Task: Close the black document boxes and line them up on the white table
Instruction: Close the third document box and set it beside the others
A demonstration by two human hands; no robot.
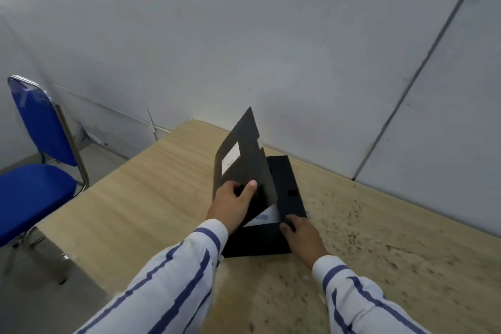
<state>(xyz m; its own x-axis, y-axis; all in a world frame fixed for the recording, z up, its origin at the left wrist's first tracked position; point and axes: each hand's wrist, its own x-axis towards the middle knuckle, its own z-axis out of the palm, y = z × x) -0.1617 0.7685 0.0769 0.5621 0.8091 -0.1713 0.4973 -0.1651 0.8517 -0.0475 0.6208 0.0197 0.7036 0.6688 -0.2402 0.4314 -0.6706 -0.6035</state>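
Observation:
A black document box (284,179) lies open on the light wood-grain table (151,198), near the wall. Its lid (244,160) stands tilted up, with a white label on its inner face. My left hand (233,203) grips the lid's lower edge, thumb on top. My right hand (301,236) presses on the box's flat front flap (254,241), fingers at its right edge. White paper (267,215) shows inside the box under the lid. No other box is in view.
A blue padded chair (38,171) with a metal frame stands left of the table. A grey wall runs right behind the table. Dark specks cover the tabletop to the right (379,238). The table's left edge drops to the floor.

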